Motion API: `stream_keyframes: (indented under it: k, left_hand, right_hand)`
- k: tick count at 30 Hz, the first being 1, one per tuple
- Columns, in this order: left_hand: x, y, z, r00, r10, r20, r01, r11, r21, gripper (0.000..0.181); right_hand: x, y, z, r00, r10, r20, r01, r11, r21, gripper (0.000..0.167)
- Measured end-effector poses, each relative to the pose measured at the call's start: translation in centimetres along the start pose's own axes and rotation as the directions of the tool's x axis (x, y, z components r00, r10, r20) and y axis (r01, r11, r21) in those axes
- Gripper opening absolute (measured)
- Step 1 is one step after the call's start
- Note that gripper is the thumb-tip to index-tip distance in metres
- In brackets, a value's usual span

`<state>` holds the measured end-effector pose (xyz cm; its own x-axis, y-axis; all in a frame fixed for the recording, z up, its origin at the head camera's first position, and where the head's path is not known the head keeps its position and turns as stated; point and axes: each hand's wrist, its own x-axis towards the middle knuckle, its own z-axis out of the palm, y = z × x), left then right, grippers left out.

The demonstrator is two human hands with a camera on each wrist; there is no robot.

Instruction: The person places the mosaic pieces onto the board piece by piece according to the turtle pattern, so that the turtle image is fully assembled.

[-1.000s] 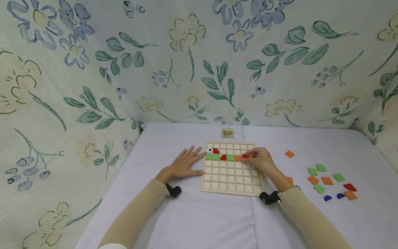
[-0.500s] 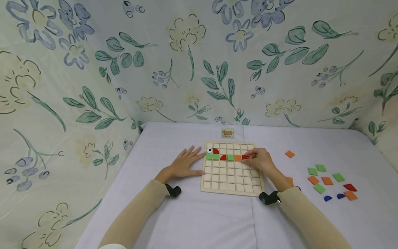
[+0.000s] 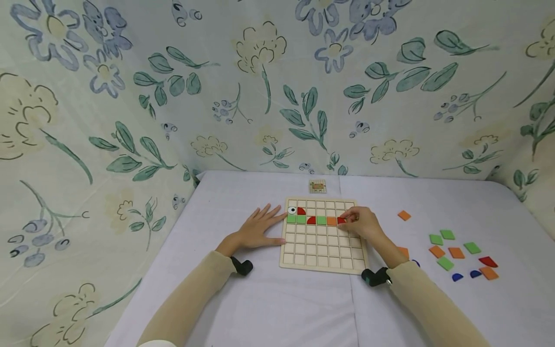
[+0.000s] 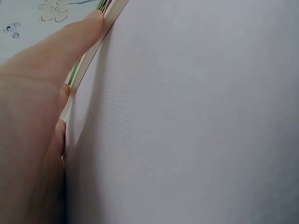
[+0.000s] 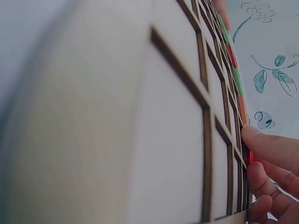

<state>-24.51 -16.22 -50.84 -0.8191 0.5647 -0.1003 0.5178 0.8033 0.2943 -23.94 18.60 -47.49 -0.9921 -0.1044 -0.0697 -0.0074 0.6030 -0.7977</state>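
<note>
R hand [image 3: 363, 222] pinches red tile [image 3: 341, 220] betw. thumb & fingertips, over board [image 3: 321, 249]; orange tile [image 3: 331, 221] just L of fingertips. L hand [image 3: 257, 229]: fingers spread, tips touching board edge. Prob. best: L hand braces, R hand squares red tile, presses flat.

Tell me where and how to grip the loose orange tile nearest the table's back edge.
Likely best: pinch the orange tile by two opposite edges, coming straight down from above; it lies flat, looks thin, and every edge is exposed.
</note>
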Motion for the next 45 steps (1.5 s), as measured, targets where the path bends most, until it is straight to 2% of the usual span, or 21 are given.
stream_keyframes:
  k: [7, 22, 27, 34, 45]
  left_hand:
    - [0.2, -0.2, 0.3, 1.0, -0.006, 0.003, 0.006, 1.0, 0.005, 0.092]
    - [0.1, 0.0, -0.1, 1.0, -0.003, 0.005, 0.003, 1.0, 0.004, 0.091]
    - [0.0, 0.1, -0.1, 1.0, -0.003, -0.001, 0.003, 1.0, -0.002, 0.091]
    - [0.1, 0.1, 0.1, 1.0, -0.012, 0.001, 0.012, 1.0, 0.011, 0.091]
    - [0.0, 0.3, -0.2, 1.0, -0.009, -0.001, 0.009, 1.0, 0.009, 0.091]
  right_hand:
    - [0.0, 0.0, 0.0, 1.0, 0.009, 0.005, -0.009, 1.0, 0.001, 0.029]
    - [-0.1, -0.2, -0.3, 0.999, 0.035, 0.016, -0.035, 0.999, 0.01, 0.031]
    - [-0.3, 0.0, -0.8, 1.0, 0.0, -0.001, 0.0, 1.0, 0.008, 0.03]
    - [-1.1, 0.1, -1.9, 0.998, -0.053, -0.016, 0.054, 0.998, 0.032, 0.032]
    - [-2.9, 1.4, -4.9, 0.997, -0.059, -0.049, 0.06, 0.998, 0.017, 0.039]
